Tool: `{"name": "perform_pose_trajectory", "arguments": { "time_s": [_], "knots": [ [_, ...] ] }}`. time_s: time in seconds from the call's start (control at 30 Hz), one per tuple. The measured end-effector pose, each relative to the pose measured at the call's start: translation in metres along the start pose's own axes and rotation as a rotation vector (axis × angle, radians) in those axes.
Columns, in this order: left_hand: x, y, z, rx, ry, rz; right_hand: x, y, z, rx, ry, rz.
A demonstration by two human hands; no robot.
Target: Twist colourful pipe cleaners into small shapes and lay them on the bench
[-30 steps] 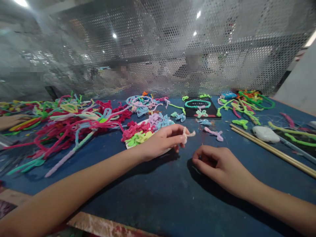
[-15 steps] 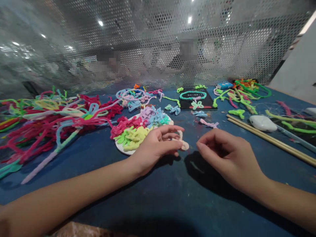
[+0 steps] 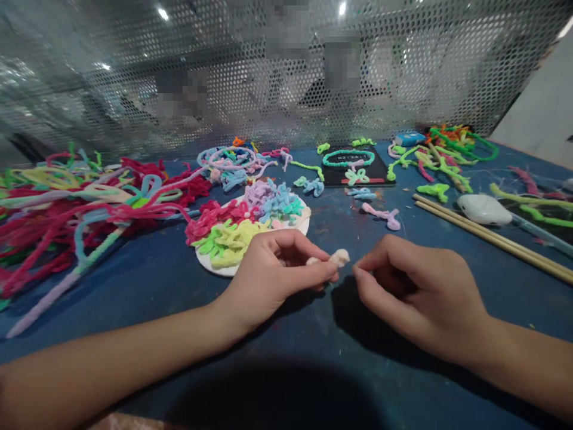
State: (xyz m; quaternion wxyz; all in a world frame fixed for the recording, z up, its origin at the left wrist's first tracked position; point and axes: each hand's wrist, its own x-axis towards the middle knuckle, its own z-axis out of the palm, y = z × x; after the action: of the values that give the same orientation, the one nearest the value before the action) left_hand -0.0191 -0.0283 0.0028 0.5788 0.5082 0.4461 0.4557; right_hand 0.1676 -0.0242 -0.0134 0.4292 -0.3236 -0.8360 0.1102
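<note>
**Cream chenille piece in left grip, right hand close by (clock directions from the piece)**

Largely hidden behind thumb and fingers of left hand (image 3: 290,263): middle of cream chenille piece (image 3: 341,257), with only a curled knob and a small bit past the thumb in view. Grasped there in left grip, just above dark blue worktop (image 3: 286,346). At 4 o'clock, right hand (image 3: 416,286), with thumb and forefinger tips drawn together beside the knob, apart from it; impossible to tell any content between. Cut off at left edge: magenta tangle (image 3: 89,221), 9 o'clock. Blurred: shapes behind perforated screen (image 3: 250,89), 12 o'clock.

Compared with the earlier frame: upright loop of the piece no longer in view, now a compact knob; narrower gap to right hand.

Fuzzy, bendable-looking stems throughout. At 10 o'clock, round white plate (image 3: 215,267) with heaped short curls in magenta, lime, yellow, lilac and blue. At 12, twisted mint ring (image 3: 348,164) on flat black device (image 3: 385,173). At 3, smooth, straight wooden sticks (image 3: 492,240) and glossy, rounded white object (image 3: 484,209).
</note>
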Motion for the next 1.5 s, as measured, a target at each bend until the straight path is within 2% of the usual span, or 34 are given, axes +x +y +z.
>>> {"name": "perform_pose_trajectory", "arguments": {
  "time_s": [0.37, 0.63, 0.7, 0.77, 0.9, 0.97, 1.13, 1.3, 1.43, 1.5],
  "knots": [
    [-0.001, 0.0, 0.001, -0.03, -0.034, -0.028, -0.001, 0.002, 0.001, 0.058, -0.049, 0.034],
    [-0.001, 0.001, 0.002, 0.094, 0.063, 0.044, -0.004, 0.0, 0.005, 0.33, -0.155, 0.284],
    [-0.001, 0.0, 0.002, 0.189, 0.094, 0.091, -0.004, -0.001, 0.004, 0.437, -0.201, 0.317],
    [-0.003, 0.0, 0.0, 0.289, 0.096, 0.195, -0.004, 0.0, 0.001, 0.539, -0.243, 0.345],
    [-0.008, 0.001, -0.007, 0.506, -0.023, 0.512, -0.005, 0.005, 0.0, 0.691, -0.29, 0.409],
    [-0.01, 0.003, -0.01, 0.62, -0.075, 0.614, -0.005, 0.008, 0.001, 0.766, -0.302, 0.46],
    [-0.014, 0.008, -0.016, 0.786, -0.191, 0.679, -0.003, 0.01, 0.002, 0.844, -0.368, 0.506],
    [-0.019, 0.015, -0.016, 0.863, -0.142, 0.678, -0.001, 0.006, -0.002, 0.732, -0.404, 0.447],
    [-0.022, 0.014, -0.015, 0.956, -0.25, 0.741, 0.003, 0.002, -0.003, 0.64, -0.463, 0.406],
    [-0.025, 0.008, -0.014, 0.941, -0.208, 0.777, 0.005, 0.001, -0.003, 0.61, -0.498, 0.39]
  ]
}}
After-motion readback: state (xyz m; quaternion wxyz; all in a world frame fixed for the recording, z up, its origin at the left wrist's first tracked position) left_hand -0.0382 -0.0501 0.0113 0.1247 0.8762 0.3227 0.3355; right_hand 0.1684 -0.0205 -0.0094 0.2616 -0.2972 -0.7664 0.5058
